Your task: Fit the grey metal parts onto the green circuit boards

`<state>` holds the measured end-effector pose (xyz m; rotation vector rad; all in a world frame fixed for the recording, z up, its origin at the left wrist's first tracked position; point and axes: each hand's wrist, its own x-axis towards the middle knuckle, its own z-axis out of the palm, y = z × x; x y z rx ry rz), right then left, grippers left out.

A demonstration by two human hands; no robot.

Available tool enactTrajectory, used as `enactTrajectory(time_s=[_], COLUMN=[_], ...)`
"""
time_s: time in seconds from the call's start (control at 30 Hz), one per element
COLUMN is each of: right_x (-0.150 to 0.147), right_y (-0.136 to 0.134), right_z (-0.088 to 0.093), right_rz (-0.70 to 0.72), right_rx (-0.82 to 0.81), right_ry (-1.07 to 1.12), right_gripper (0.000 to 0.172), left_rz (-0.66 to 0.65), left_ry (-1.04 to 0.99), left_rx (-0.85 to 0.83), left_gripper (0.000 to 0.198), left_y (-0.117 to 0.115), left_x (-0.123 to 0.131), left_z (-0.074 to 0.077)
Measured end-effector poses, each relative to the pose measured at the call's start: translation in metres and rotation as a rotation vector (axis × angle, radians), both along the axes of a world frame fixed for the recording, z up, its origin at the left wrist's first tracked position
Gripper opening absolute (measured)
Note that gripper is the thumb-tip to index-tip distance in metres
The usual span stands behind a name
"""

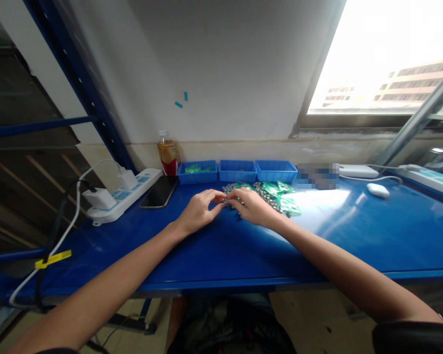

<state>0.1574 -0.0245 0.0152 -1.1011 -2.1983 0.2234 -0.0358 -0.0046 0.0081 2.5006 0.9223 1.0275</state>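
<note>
My left hand (199, 212) and my right hand (251, 206) meet over the blue table (225, 250), fingertips pinched together on a small metal part (226, 200) between them. Just beyond the hands lies a heap of several small silver parts (266, 197) and green circuit boards (282, 195). Behind the heap stand three blue trays in a row; the left tray (198, 173) holds green pieces, the middle tray (237, 171) and right tray (276, 171) show nothing I can make out.
A black phone (159, 191) lies left of the hands beside a white power strip (122, 195) with chargers plugged in. A drink bottle (167, 153) stands at the wall. A white mouse (378, 190) and a white box (358, 170) sit at the right.
</note>
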Motion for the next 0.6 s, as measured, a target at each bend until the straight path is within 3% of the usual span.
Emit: enactTrajectory(time_s=[0.2,0.33,0.47,0.6], right_x=[-0.0025,-0.0029,-0.0019,-0.0023], right_y=[-0.0018,-0.0025,-0.0022,-0.0032], right_z=[0.0014,0.0015,0.0004,0.0019], right_rz=[-0.071,-0.009,0.021,-0.017], right_rx=[-0.118,-0.179,-0.183,-0.124], right_ry=[0.255,0.345,0.352,0.29], right_gripper=[0.009,0.01,0.017,0.011], left_rz=[0.013,0.021,0.04,0.03], left_ry=[0.014,-0.018,-0.053,-0.04], left_rx=[0.018,0.007,-0.029,-0.016], left_gripper=[0.02,0.021,0.023,0.023], left_y=[-0.0012,-0.0024,-0.0031,-0.003], left_x=[-0.0001,0.0006,0.0005,0.0002], left_z=[0.002,0.0033,0.0061,0.0069])
